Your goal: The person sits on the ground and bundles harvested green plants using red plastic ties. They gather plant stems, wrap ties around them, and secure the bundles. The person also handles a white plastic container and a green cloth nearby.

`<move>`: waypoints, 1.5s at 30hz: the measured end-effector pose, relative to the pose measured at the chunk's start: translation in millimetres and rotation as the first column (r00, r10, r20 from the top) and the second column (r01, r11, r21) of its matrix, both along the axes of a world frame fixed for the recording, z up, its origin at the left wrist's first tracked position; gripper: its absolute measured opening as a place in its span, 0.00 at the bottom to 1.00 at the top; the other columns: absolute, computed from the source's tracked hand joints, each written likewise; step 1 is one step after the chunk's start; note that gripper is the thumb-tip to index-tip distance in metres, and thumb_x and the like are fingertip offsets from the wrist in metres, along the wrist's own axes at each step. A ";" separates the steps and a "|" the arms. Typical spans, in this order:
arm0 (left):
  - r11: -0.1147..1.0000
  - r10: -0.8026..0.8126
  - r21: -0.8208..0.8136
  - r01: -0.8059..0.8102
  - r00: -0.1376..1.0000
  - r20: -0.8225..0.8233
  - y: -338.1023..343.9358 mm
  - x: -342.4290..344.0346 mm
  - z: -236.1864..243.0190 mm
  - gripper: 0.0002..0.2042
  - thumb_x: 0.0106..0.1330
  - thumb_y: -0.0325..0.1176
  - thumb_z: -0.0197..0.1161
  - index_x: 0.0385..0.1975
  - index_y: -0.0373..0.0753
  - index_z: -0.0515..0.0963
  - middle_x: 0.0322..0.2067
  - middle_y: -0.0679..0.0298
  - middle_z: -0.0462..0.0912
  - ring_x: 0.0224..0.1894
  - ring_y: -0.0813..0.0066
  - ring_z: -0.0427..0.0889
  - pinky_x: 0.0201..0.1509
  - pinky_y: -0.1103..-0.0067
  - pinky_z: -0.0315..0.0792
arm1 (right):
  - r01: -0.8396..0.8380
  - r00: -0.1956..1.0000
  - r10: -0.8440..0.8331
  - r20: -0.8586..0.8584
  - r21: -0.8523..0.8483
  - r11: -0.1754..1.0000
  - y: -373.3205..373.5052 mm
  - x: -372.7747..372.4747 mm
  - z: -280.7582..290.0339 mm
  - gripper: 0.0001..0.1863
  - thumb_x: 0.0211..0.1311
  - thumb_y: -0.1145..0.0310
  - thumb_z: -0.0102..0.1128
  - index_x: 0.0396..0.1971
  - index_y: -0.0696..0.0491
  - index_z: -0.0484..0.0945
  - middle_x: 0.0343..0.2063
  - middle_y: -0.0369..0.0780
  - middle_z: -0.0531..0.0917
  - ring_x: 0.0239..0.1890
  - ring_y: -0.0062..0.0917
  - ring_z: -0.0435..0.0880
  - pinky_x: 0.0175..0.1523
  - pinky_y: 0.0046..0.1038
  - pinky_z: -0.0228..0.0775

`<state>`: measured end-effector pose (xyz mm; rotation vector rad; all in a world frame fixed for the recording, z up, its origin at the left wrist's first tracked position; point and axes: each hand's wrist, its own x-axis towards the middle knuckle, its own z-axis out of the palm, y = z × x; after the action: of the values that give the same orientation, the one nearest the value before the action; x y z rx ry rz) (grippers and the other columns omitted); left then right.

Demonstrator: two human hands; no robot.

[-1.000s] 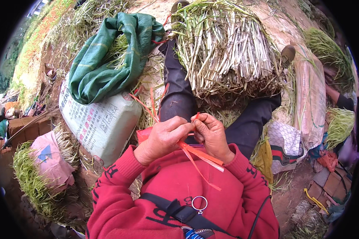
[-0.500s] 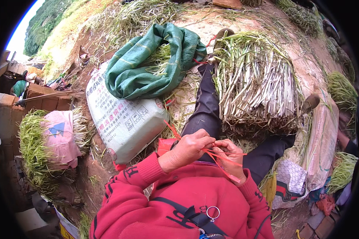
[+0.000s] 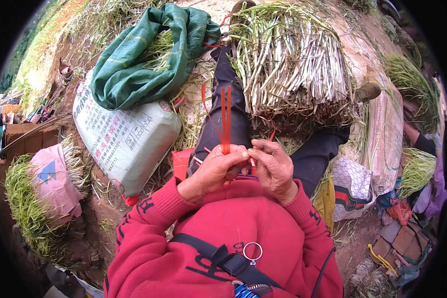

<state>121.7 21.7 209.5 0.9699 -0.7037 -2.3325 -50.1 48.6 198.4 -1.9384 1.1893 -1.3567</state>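
Note:
My left hand [image 3: 214,169] is closed on a cluster of red plastic strips [image 3: 226,119], whose long ends stick up over my dark trousers. Beside it, touching it, my right hand [image 3: 271,170] pinches a short piece of strip between thumb and forefinger. Both are held over my lap, just above my red sweater. Beyond them, between my lower legs, lies a thick bundle of pale stalks [image 3: 293,62] with green leaves and dirty root ends. A red plastic item [image 3: 181,161] is partly hidden beside my left hand.
A printed white sack [image 3: 124,139] with green cloth [image 3: 114,84] on it lies left, beside pink-wrapped greens [image 3: 52,184]. On the right are a pale long sack [image 3: 385,124], a patterned bag [image 3: 350,184], more greens [image 3: 414,171] and another person's arm [image 3: 414,136].
The red strips, earlier hanging toward my sweater and out sideways, now point upward from my left hand. My right hand has shifted its pinch. The view swung and returned.

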 end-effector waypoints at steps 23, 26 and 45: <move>0.942 0.044 -0.329 -0.072 0.995 -0.091 26.5 4.5 -25.4 0.14 0.69 0.38 0.52 0.30 0.34 0.77 0.27 0.70 0.75 0.32 0.83 0.73 0.38 0.83 0.69 | -0.017 0.995 -0.004 -0.099 -0.209 0.978 6.2 15.7 10.7 0.09 0.44 0.75 0.66 0.29 0.56 0.78 0.24 0.38 0.76 0.30 0.33 0.75 0.34 0.29 0.69; 0.986 0.088 -0.131 -0.101 0.991 -0.106 25.4 6.9 -12.3 0.14 0.67 0.43 0.54 0.29 0.38 0.77 0.23 0.70 0.75 0.20 0.88 0.67 0.22 0.88 0.60 | -0.032 0.998 0.023 -0.063 -0.150 0.988 8.2 17.1 1.8 0.07 0.48 0.74 0.65 0.30 0.55 0.78 0.34 0.41 0.75 0.31 0.30 0.75 0.34 0.26 0.69; 0.903 0.265 -0.331 -0.273 0.962 -0.070 11.0 9.8 -2.7 0.04 0.61 0.28 0.60 0.31 0.35 0.75 0.23 0.70 0.76 0.24 0.85 0.75 0.27 0.86 0.71 | -0.413 0.589 -0.179 0.788 0.484 0.771 18.5 34.3 -4.3 0.05 0.62 0.69 0.56 0.32 0.55 0.73 0.27 0.37 0.74 0.18 0.15 0.69 0.21 0.12 0.59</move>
<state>131.5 32.8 206.8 0.8238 -0.8668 -1.9009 -15.9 67.1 194.1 -0.7108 0.8238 -1.2815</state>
